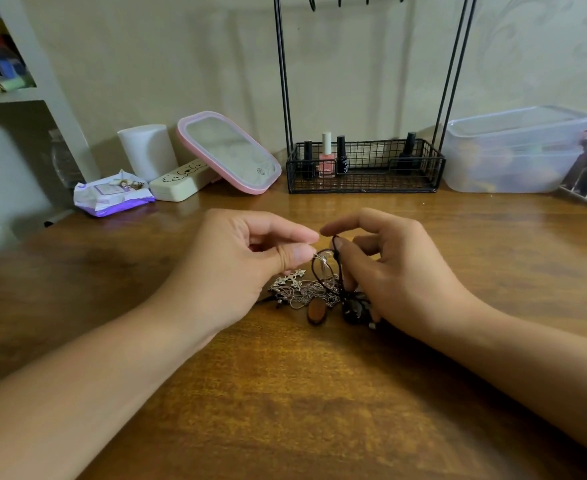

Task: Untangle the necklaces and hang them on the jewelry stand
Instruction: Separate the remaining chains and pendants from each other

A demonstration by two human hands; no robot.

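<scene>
- A thin silver chain is pinched between thumb and forefinger of the left hand, at frame centre, with the other fingers curled under.
- A dark cord is pinched by the thumb and a bent finger of the right hand, just right of centre; its forefinger is stretched out toward the left fingertips, nearly touching them.
- Both forearms are brought in from the lower corners, wrists held low over the tabletop.
- The tangled necklaces lie on the tabletop directly beneath the hands, with a silver cross pendant, a brown oval pendant and a dark pendant among them.
- The untangling step is judged to be in hand; nothing is seen hung yet.
- Next, chain and cord would need to be drawn gently apart so the loop is freed without tightening the knot.
- The jewelry stand, a black wire basket with tall rods, is at upper centre, well behind the pile; nail polish bottles are held in it.
</scene>
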